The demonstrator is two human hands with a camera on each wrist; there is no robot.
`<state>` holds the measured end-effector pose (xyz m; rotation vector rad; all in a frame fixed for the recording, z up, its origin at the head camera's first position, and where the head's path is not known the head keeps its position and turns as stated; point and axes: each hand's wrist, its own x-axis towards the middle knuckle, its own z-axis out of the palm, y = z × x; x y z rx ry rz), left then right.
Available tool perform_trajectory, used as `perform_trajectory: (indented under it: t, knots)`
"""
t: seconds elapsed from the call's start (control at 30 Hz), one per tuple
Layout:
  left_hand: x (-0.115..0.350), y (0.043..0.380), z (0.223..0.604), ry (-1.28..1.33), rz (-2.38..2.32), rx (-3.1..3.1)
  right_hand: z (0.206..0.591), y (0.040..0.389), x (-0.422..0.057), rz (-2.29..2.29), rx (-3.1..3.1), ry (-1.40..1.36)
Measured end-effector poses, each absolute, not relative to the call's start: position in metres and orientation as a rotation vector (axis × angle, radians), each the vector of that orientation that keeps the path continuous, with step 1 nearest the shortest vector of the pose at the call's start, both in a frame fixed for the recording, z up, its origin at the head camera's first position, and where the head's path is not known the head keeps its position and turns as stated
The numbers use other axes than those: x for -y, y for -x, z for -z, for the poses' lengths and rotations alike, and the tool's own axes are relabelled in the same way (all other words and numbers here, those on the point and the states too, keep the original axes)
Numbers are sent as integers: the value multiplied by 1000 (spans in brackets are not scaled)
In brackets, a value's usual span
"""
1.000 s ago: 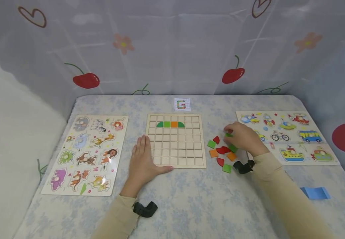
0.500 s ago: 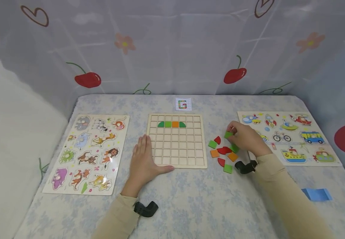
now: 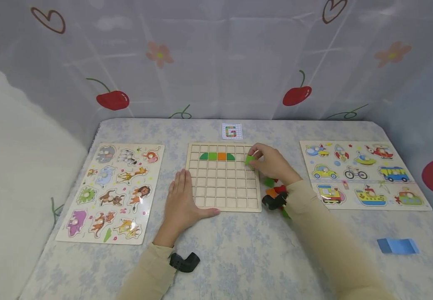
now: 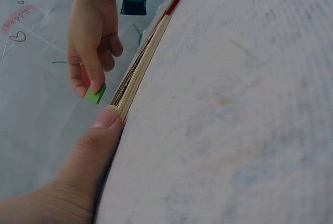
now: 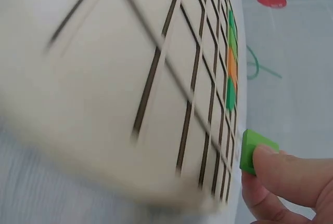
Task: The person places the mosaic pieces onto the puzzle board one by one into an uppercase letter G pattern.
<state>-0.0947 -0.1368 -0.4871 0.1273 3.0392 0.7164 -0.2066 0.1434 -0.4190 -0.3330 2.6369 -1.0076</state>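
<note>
A wooden grid board (image 3: pixel 225 191) lies in the middle of the table. One of its upper rows holds a dark green rounded piece (image 3: pixel 204 156), a light green square (image 3: pixel 212 156), an orange square (image 3: pixel 222 156) and another dark green rounded piece (image 3: pixel 230 157). My left hand (image 3: pixel 180 204) rests against the board's left side, fingers straight, thumb (image 4: pixel 96 141) along the near edge. My right hand (image 3: pixel 272 162) pinches a green square tile (image 5: pixel 252 148) between thumb and fingers, above the board's upper right part. Loose tiles (image 3: pixel 270 191) are partly hidden under the right wrist.
A small pattern card (image 3: pixel 232 131) lies behind the board. To the left is an animal puzzle (image 3: pixel 109 193); to the right, a vehicle puzzle (image 3: pixel 364 175). A blue folded piece (image 3: pixel 398 246) sits near the right front. A printed curtain (image 3: pixel 216 62) hangs behind the table.
My right hand has lifted the green square tile from the pile and moved left with it over the board. My left hand has stayed at the board's edge.
</note>
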Motion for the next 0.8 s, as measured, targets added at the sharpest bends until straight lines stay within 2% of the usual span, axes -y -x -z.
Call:
perform_trajectory:
  t: [0.43,0.8]
  knots:
    - [141,96,487,-179,-697,-3028,432,216,-48,1083,-2570,487]
    - [141,95,487,-180,-689,-3039,440,213,-15,980,-2677,545]
